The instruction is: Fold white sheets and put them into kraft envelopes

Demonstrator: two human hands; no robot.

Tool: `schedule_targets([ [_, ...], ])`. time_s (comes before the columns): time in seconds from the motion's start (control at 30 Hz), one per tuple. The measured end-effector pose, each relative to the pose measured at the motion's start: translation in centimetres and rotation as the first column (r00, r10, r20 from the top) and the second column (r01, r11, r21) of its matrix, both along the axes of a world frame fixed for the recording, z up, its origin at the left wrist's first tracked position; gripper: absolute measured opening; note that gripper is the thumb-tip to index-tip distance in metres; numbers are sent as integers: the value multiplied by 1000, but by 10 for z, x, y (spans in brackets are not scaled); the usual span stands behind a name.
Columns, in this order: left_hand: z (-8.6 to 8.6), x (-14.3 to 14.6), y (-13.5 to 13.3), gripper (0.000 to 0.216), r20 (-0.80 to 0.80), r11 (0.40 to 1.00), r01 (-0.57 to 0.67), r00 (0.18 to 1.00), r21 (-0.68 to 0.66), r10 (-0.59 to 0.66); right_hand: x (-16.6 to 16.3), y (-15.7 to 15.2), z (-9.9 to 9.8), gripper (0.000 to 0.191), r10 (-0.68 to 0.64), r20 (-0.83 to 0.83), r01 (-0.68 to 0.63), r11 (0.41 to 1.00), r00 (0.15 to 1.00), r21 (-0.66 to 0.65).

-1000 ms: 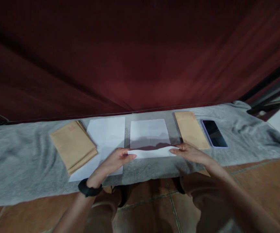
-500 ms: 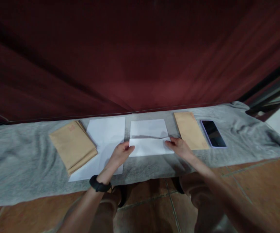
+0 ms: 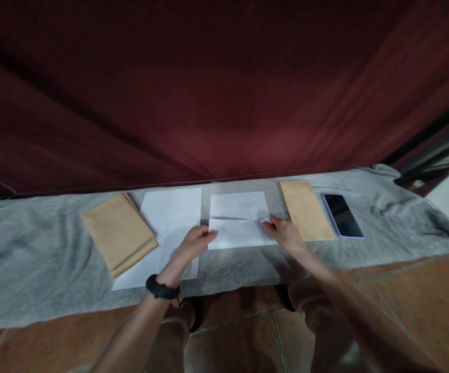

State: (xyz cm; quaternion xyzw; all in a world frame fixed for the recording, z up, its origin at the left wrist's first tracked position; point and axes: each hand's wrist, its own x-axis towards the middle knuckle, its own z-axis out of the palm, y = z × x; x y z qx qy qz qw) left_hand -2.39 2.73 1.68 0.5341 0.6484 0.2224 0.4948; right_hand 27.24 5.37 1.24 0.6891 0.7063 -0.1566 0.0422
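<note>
A white sheet of paper (image 3: pixel 240 220) lies on the grey cloth (image 3: pixel 33 243), its near part folded up over the rest. My left hand (image 3: pixel 191 244), with a black band on the wrist, pinches the folded flap at its left edge. My right hand (image 3: pixel 284 233) pinches the flap at its right edge, fingers closed on the paper. A stack of white sheets (image 3: pixel 166 228) lies just left of the folded sheet, partly under my left hand.
A pile of brown envelopes (image 3: pixel 117 233) sits at the left. One brown envelope (image 3: pixel 306 210) and a dark phone (image 3: pixel 342 215) lie at the right. A dark red curtain (image 3: pixel 224 88) hangs behind. Tiled floor (image 3: pixel 403 290) and my knees are below.
The near edge of the sheet, lifted in both hands a second ago, has been carried away from me and laid down over the sheet. Both hands moved forward with it.
</note>
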Motion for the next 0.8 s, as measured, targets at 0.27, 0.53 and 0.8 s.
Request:
schedule_targets([
  [0.27, 10, -4, -10, 40, 170, 990, -30, 984, -135, 53, -2, 2, 2, 42, -18, -6, 18, 1000, 1000, -25],
  [0.53, 13, -1, -18, 31, 158, 981, -8, 987, -194, 40, 0, -1, 1, 38, -29, -47, 28, 999, 998, -19],
  [0.8, -4, -3, -14, 27, 31, 996, -30, 999, -80, 33, 21, -2, -3, 43, -76, -541, 33, 996, 838, -88],
])
